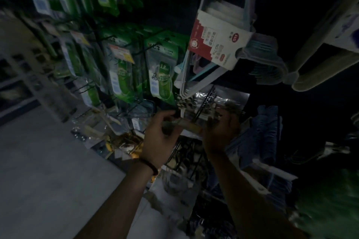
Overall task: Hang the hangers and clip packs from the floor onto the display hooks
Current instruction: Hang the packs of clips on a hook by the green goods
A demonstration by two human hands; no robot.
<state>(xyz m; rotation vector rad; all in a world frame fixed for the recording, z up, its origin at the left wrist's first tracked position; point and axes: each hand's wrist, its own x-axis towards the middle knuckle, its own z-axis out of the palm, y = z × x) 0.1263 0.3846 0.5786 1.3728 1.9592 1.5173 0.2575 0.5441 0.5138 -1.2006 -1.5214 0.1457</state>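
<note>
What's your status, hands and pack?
Left hand and right hand both grip the clip pack. Pack held up by the wire hooks, not yet hung. Hanger bundle hangs just above.

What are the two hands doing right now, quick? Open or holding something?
The left hand is closed, holding the left end of the clip pack.
The right hand is closed, holding the same pack's right end.
</note>
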